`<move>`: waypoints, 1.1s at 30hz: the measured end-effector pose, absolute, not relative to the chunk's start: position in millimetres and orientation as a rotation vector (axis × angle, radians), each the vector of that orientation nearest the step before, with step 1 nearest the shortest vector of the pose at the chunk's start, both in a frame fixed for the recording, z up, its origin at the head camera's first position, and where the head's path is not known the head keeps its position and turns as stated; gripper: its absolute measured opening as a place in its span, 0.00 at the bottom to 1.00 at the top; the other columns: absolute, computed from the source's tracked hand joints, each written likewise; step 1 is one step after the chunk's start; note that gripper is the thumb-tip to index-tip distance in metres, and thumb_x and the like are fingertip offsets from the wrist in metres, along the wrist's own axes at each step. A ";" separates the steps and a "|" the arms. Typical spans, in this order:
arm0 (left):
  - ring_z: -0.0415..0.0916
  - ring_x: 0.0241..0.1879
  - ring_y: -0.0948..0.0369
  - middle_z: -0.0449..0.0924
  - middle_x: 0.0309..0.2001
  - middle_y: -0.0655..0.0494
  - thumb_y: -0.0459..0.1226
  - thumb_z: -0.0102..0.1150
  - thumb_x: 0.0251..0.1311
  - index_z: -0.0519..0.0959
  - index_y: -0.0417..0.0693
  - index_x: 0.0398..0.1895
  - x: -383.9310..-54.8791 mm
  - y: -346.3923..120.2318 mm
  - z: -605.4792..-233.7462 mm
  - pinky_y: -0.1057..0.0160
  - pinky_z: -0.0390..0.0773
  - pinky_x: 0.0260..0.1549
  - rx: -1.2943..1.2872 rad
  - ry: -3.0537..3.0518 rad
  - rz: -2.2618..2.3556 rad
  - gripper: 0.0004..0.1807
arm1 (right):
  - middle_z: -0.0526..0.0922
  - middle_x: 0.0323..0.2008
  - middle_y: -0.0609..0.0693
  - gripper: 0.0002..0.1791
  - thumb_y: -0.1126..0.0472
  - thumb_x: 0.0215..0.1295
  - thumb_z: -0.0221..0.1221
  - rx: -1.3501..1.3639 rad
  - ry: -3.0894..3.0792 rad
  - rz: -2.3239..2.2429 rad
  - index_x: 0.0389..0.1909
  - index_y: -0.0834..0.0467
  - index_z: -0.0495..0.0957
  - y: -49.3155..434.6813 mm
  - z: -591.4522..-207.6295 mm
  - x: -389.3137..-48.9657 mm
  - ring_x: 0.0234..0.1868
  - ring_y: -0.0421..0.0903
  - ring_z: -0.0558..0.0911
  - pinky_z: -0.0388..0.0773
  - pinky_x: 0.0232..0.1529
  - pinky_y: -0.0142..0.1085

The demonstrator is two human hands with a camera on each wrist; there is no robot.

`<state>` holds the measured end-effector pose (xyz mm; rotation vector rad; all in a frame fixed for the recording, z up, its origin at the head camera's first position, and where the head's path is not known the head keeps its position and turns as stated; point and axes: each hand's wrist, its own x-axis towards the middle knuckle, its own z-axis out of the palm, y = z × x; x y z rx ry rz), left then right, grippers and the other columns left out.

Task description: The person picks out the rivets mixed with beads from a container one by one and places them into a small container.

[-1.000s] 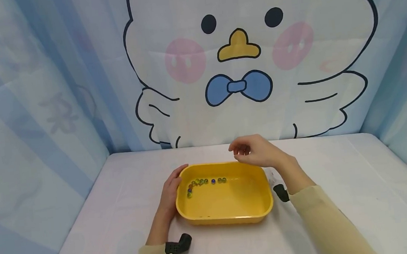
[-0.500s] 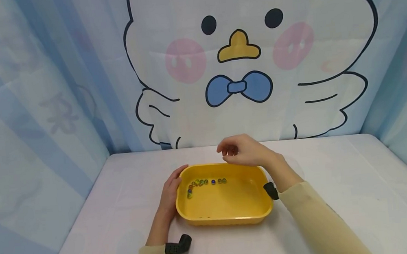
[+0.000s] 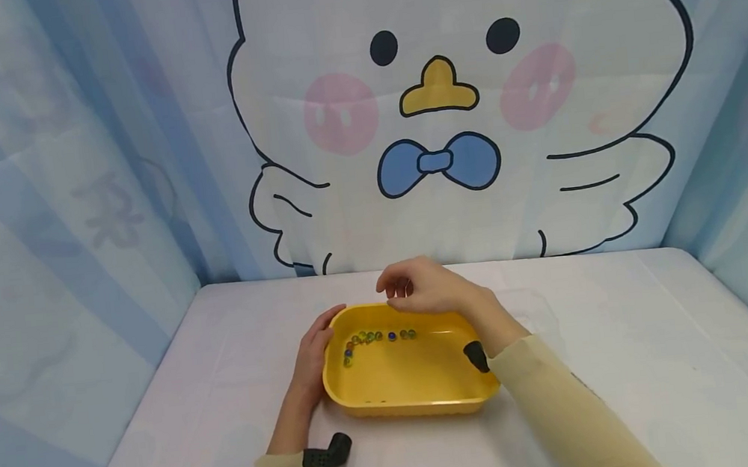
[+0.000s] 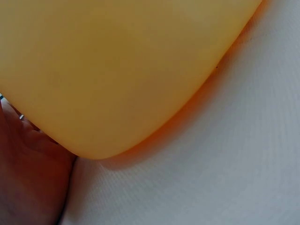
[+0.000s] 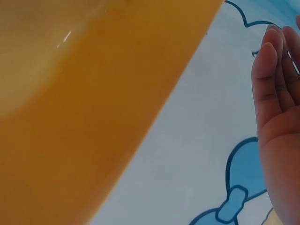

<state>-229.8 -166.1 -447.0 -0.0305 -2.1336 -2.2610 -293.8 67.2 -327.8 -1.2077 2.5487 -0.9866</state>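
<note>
A yellow plastic tray (image 3: 421,375) with raised sides stands on the table in the head view. Several small glass marbles (image 3: 370,336) lie inside it, along the back and left walls; most look clear with yellow-green, a few are blue. My left hand (image 3: 309,356) holds the tray at its left side, its fingers reaching the back left corner. In the left wrist view the tray's wall (image 4: 117,79) hides part of that hand. My right hand (image 3: 423,287) hovers over the back rim, fingers loosely bent, with nothing visible in it. The right wrist view shows those fingers (image 5: 266,79) beside the tray.
The tray rests on a white-covered table (image 3: 629,359). A cloth backdrop (image 3: 454,218) with a cartoon bird hangs behind the table's far edge, and a blue-striped curtain (image 3: 64,241) is on the left. Black wrist cameras (image 3: 328,454) sit at both cuffs.
My right hand has moved left along the tray's back rim, and its wrist camera now overlaps the tray's right part. The left hand, tray and marbles have stayed in place.
</note>
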 end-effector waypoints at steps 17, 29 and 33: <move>0.62 0.71 0.54 0.66 0.72 0.51 0.36 0.36 0.73 0.69 0.46 0.72 -229.1 -165.6 -444.4 0.53 0.58 0.71 -0.043 -2.145 -2.257 0.26 | 0.80 0.36 0.45 0.15 0.67 0.64 0.61 -1.212 2.467 -0.929 0.51 0.61 0.81 45.6 -344.6 -293.8 0.38 0.45 0.77 0.80 0.43 0.33; 0.62 0.71 0.53 0.66 0.72 0.50 0.37 0.36 0.73 0.69 0.46 0.72 -228.4 -167.6 -446.1 0.51 0.59 0.71 -0.046 -2.155 -2.241 0.26 | 0.80 0.36 0.43 0.15 0.67 0.64 0.62 -1.244 2.439 -0.844 0.51 0.60 0.81 35.9 -355.5 -295.2 0.37 0.43 0.77 0.80 0.41 0.32; 0.63 0.70 0.55 0.67 0.71 0.53 0.37 0.36 0.73 0.69 0.47 0.72 -228.8 -167.4 -446.1 0.53 0.59 0.70 -0.030 -2.163 -2.233 0.26 | 0.81 0.36 0.44 0.16 0.67 0.64 0.62 -1.225 2.442 -0.803 0.53 0.60 0.81 33.9 -357.2 -294.9 0.37 0.44 0.78 0.81 0.39 0.32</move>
